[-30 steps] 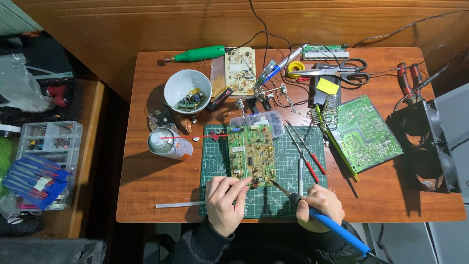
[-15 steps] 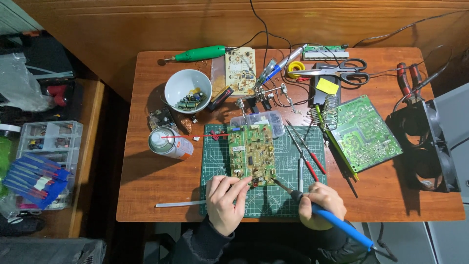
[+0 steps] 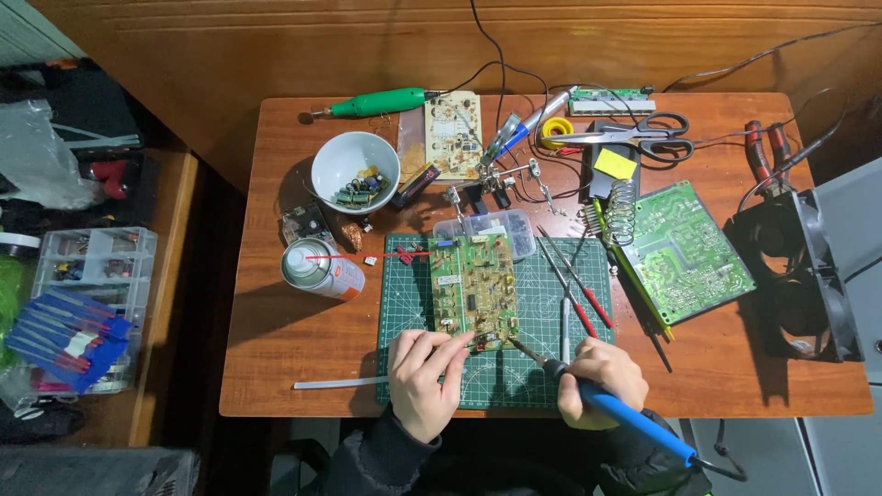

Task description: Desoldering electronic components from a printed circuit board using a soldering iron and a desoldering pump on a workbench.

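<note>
A yellow-green circuit board [image 3: 475,288] lies on a green cutting mat [image 3: 409,303] near the table's front edge. My left hand [image 3: 423,378] rests on the mat with its fingertips pinched at the board's near edge; whether they hold anything is too small to tell. My right hand [image 3: 597,378] grips a blue-handled soldering iron [image 3: 617,411]. Its tip points at the board's near right corner, close to my left fingertips.
A white bowl [image 3: 355,167] of parts, a spray can [image 3: 319,268] and a green rotary tool [image 3: 377,102] sit at the left and back. Another green board [image 3: 684,248], a coiled iron stand [image 3: 622,210], scissors [image 3: 643,131], screwdrivers [image 3: 574,280] and a fan [image 3: 808,276] are on the right.
My right hand and the soldering iron have shifted slightly, keeping the tip at the board's near edge. My left hand stays in place at the board.
</note>
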